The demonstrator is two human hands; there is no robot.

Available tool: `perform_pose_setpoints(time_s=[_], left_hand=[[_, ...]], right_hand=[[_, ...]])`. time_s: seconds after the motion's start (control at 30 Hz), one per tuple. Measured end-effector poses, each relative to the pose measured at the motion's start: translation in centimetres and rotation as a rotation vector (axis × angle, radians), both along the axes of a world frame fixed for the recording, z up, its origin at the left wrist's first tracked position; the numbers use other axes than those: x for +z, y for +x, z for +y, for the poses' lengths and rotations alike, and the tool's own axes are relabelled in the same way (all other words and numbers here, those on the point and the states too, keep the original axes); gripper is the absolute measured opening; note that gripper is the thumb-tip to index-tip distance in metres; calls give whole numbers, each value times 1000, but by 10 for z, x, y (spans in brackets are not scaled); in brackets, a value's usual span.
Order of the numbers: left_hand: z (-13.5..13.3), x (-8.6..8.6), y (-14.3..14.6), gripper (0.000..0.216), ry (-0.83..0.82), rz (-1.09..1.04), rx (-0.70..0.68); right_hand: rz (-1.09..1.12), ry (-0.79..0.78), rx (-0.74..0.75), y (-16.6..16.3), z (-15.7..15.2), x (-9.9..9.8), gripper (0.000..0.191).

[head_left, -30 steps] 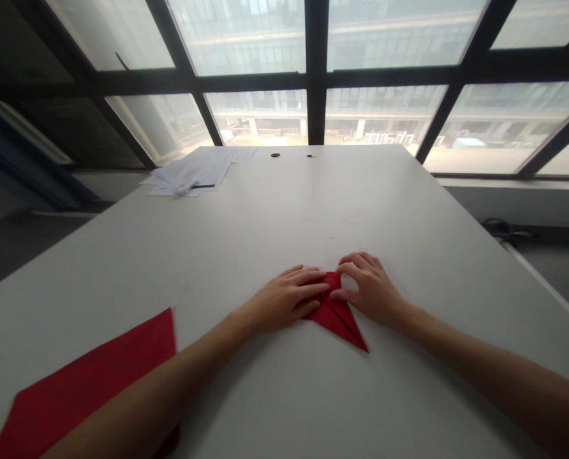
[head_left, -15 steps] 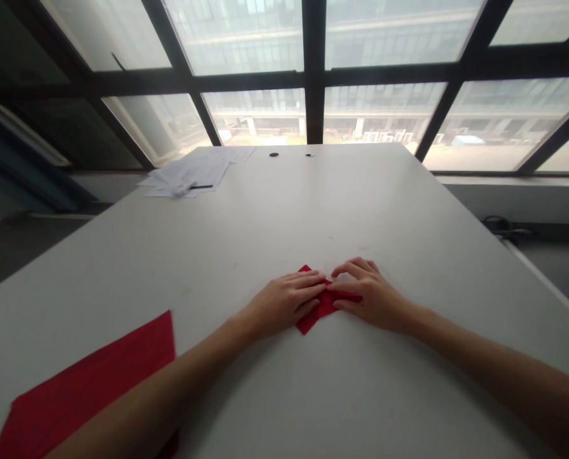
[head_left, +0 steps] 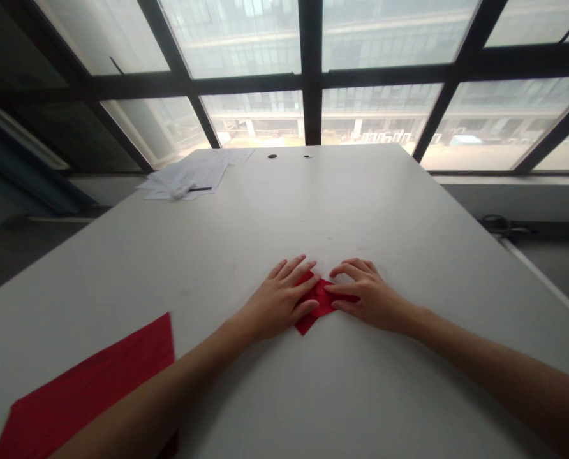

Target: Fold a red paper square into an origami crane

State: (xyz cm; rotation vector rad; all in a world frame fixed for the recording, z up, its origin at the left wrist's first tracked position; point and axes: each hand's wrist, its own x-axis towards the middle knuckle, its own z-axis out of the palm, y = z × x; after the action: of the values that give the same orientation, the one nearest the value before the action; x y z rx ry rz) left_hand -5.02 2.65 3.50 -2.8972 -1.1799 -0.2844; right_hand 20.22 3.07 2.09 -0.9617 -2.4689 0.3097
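The white bench (head_left: pixel 390 210) fills most of the view and runs up to a dark-framed window (head_left: pixel 310 70). At its near left corner lies a large flat red sheet (head_left: pixel 88 389), partly under the person's left forearm. At the far left edge sits a loose stack of white papers (head_left: pixel 189 175), well apart from the work.

Smaller than either is the folded red paper (head_left: pixel 316 307), which lies flat on the bench near the middle, between the two hands and partly beneath both. Only its near corner and a strip of its centre show.

The left hand (head_left: pixel 275 305) lies palm down and wide, with the fingers fanned over the left part of the fold. It grips nothing and only pins the paper. The right hand (head_left: pixel 368 296) is half curled, with its index and thumb tips on the right part. Whether they pinch a flap or merely press cannot be told from here.

The step in hand looks like flattening a crease. It seems best done with the flat left hand as the anchor, so the layers cannot slide. The right fingertips should work firmly along the fold line from the centre outward (a fingernail gives a sharper edge than a pad). The edges want checking for alignment before full pressure goes on, since thin paper holds a wrong crease.
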Motion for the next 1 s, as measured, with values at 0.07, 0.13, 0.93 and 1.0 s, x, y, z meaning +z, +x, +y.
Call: perform_pose_setpoints(time_s=[0.07, 0.13, 0.93, 1.0], left_hand=[[0, -2, 0, 48, 13, 20, 38], [1, -4, 0, 52, 30, 16, 76], [-16, 15, 12, 38, -79, -93, 23], [-14, 13, 11, 30, -100, -140, 9]], right_hand=[[1, 0, 3, 0, 0, 0, 19], [3, 1, 2, 0, 0, 0, 20], [-20, 29, -169, -6, -6, 1, 18], [-29, 35, -144, -6, -6, 0, 23]])
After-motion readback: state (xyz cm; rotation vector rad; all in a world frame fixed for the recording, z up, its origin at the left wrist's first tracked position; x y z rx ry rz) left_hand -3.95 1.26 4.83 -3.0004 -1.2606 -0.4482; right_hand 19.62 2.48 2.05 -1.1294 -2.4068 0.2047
